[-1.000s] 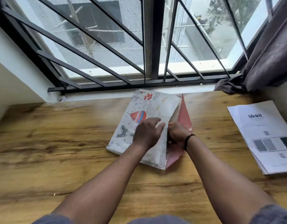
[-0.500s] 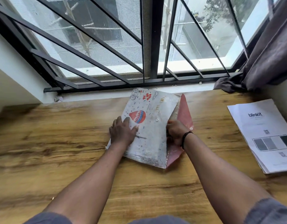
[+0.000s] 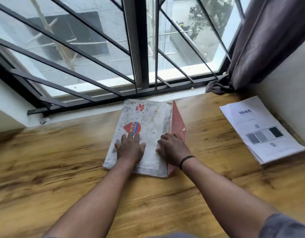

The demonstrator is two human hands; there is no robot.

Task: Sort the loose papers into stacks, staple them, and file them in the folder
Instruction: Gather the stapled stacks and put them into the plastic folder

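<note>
Lying in the middle of the frame on the wooden table [image 3: 62,169], the folder [image 3: 148,121] is a pale, printed envelope type with a red balloon picture on its front and a red flap [image 3: 178,117] standing open along its right edge. The left hand [image 3: 130,148] rests flat on the folder's lower left part, fingers straight and spread, tips reaching the balloon print; it grips nothing. The right hand [image 3: 172,148] lies on the folder's right side just beside the red flap, fingers bent slightly downward onto the surface; whether they pinch an edge cannot be told. A black band [image 3: 186,160] circles the right wrist. At the right of the frame, well apart from the folder, a stack of papers [image 3: 261,129] with "blinkit" printed on top lies on the table near the wall. A barred window [image 3: 114,57] fills the upper frame, with a dark curtain [image 3: 268,40] at the upper right.
</note>
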